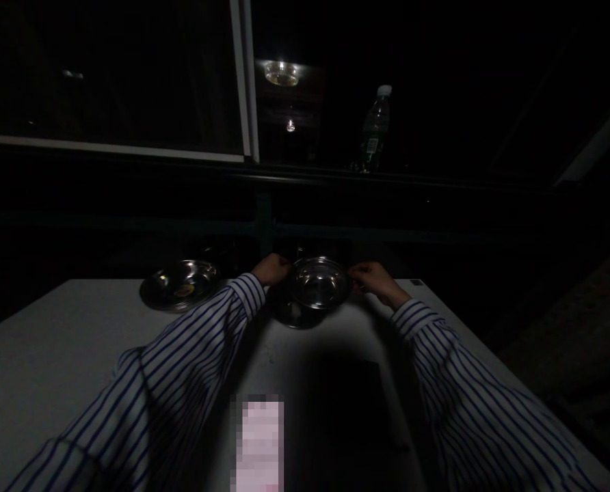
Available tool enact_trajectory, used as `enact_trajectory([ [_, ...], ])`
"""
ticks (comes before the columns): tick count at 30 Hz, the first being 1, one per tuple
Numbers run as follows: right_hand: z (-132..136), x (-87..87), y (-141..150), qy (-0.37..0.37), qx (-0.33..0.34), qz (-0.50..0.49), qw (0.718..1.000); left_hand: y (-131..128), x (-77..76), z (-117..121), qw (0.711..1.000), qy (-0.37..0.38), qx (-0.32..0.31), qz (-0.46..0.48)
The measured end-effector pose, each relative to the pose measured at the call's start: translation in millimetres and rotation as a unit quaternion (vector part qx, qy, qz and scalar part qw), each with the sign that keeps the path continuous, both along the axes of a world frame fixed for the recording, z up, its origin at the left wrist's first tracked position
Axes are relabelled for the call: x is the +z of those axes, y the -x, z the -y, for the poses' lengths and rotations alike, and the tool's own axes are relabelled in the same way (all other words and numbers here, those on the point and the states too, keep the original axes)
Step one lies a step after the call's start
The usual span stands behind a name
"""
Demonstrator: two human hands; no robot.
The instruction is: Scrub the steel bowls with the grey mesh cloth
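Observation:
A shiny metal bowl [319, 283] is held between my two hands near the far edge of the white table. My left hand [273, 270] is closed at the bowl's left side, its fingertips partly hidden in the dark. On the opposite side, my right hand [377, 280] pinches at the rim with bent fingers. Below and slightly left of this bowl, a second round metal dish [295, 316] shows in part on the table; the upper bowl covers much of it.
A wide metal basin [156, 295] with a yellow-and-red label stands at the table's far left. A pixelated bright phone-like rectangle [261, 444] and a dark flat object [359, 403] lie nearer me on the white table [38, 355]. Beyond, a plastic bottle [377, 126] stands by the window.

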State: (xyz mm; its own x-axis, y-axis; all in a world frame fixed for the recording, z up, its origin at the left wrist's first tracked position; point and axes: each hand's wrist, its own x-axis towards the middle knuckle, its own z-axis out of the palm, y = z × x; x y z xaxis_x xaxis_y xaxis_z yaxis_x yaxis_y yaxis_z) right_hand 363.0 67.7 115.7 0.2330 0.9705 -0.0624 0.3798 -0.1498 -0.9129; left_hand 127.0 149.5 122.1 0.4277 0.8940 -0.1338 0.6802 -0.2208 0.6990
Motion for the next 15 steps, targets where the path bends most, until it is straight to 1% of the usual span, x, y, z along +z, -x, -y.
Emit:
enact_trajectory([
  [3, -5, 1.4, 16, 0.011, 0.024, 0.036, 0.999, 16, -4.9, 0, 1.0, 0.016, 0.019, 0.002],
  [6, -13, -3.2, 29, 0.027, 0.053, 0.08, 0.995, 27, -12.1, 0, 0.998, 0.031, 0.046, 0.0],
  [11, -24, -23.6, 40, 0.061, 0.097, 0.158, 0.981, 36, -24.5, 2, 0.995, 0.045, 0.083, -0.014],
  [15, -28, -37.8, 42, 0.082, 0.117, 0.215, 0.966, 36, -31.5, 6, 0.994, 0.055, 0.092, -0.033],
])
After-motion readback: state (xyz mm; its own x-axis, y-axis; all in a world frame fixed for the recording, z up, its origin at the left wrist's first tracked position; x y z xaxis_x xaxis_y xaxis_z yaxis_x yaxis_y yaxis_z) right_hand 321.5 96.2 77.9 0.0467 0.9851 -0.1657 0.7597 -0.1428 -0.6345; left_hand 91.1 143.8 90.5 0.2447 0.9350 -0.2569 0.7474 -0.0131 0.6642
